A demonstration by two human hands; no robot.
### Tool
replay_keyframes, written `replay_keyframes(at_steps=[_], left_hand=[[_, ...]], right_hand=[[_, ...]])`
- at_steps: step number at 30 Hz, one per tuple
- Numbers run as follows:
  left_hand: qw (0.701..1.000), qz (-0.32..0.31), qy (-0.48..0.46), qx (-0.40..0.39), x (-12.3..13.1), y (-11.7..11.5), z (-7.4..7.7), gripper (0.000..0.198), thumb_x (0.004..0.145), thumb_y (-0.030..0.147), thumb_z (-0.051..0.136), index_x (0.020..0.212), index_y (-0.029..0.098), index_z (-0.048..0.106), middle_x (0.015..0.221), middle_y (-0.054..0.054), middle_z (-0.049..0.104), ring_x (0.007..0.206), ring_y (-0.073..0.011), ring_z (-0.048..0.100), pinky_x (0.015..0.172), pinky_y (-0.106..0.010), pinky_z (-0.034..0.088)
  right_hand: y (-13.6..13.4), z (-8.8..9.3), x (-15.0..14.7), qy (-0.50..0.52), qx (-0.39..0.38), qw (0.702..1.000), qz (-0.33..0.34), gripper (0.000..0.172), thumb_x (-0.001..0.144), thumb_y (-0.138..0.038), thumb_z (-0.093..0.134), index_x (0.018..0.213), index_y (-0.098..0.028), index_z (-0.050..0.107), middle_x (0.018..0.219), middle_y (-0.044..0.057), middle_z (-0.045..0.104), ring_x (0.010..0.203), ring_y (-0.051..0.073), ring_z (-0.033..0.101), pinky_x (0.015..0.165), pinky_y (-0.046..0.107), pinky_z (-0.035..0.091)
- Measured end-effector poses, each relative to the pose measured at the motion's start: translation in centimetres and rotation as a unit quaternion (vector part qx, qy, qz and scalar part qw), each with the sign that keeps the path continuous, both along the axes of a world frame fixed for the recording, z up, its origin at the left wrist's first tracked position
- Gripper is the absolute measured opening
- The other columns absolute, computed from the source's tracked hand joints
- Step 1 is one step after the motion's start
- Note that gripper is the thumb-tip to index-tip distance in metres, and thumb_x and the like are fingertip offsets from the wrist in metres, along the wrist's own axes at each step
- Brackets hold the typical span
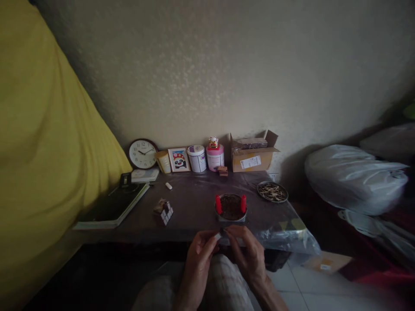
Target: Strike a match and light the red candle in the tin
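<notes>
My left hand (201,250) is closed in a pinch at the table's front edge, with a small whitish piece (217,236) between thumb and finger. Close beside it, my right hand (248,250) is also pinched; whatever its fingertips hold is too small and dark to name. Just beyond both hands stands a round bowl (231,218) filled with dark, soil-like material. Two red candles (218,204) stand upright in it, one on each side. A round metal tray (272,199) at the right holds many thin pale sticks.
On the dark, plastic-covered table (191,194) are a puzzle cube (167,213), a small white object (168,185) and a large book (119,207). Along the wall stand a clock (142,154), a panda picture (179,160), tubs (197,159) and a cardboard box (253,162). White bags (353,179) lie right.
</notes>
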State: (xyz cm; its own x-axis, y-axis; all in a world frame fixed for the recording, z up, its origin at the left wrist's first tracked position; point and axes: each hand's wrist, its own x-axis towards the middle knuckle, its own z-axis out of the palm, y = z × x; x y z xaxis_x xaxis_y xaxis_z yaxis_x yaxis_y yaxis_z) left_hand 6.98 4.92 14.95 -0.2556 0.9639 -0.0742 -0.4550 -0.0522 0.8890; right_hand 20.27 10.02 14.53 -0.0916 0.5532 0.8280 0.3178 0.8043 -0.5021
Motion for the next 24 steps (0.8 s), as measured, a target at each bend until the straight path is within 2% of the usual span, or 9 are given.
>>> replay_keyframes(at_steps=[5, 12, 19, 24], left_hand=[[1.000, 0.006, -0.024, 0.009, -0.3, 0.0, -0.3, 0.017, 0.075, 0.033, 0.073, 0.089, 0.023, 0.071, 0.093, -0.003, 0.071, 0.092, -0.0168, 0.061, 0.085, -0.028, 0.047], [0.997, -0.037, -0.046, 0.048, -0.5, -0.3, 0.0, 0.022, 0.079, 0.032, 0.069, 0.099, 0.023, 0.072, 0.107, -0.007, 0.073, 0.105, -0.0212, 0.063, 0.091, -0.032, 0.050], [0.998, -0.014, -0.040, 0.034, -0.4, -0.2, -0.5, 0.020, 0.078, 0.034, 0.070, 0.094, 0.023, 0.073, 0.102, -0.007, 0.074, 0.099, -0.0217, 0.065, 0.091, -0.034, 0.051], [0.999, -0.001, -0.048, 0.019, -0.4, 0.2, -0.7, 0.020, 0.076, 0.034, 0.072, 0.092, 0.022, 0.073, 0.100, -0.007, 0.074, 0.098, -0.0198, 0.064, 0.090, -0.030, 0.050]], right_hand=[[-0.1, -0.6, -0.3, -0.021, 0.024, 0.999, 0.015, 0.015, 0.088, -0.009, 0.057, 0.097, -0.020, 0.063, 0.088, 0.004, 0.072, 0.081, 0.014, 0.069, 0.074, 0.023, 0.056], [-0.4, 0.0, -0.2, -0.024, 0.015, 0.999, 0.027, 0.017, 0.089, -0.009, 0.056, 0.099, -0.021, 0.062, 0.091, 0.004, 0.072, 0.083, 0.015, 0.069, 0.075, 0.025, 0.056], [0.0, -0.5, -0.2, -0.030, 0.035, 0.999, 0.009, 0.020, 0.087, -0.006, 0.054, 0.099, -0.019, 0.063, 0.090, 0.006, 0.071, 0.083, 0.017, 0.068, 0.073, 0.029, 0.057], [-0.4, 0.9, 0.3, -0.012, 0.043, 0.999, -0.018, 0.020, 0.087, -0.007, 0.054, 0.099, -0.020, 0.064, 0.089, 0.005, 0.071, 0.081, 0.016, 0.068, 0.072, 0.027, 0.057]])
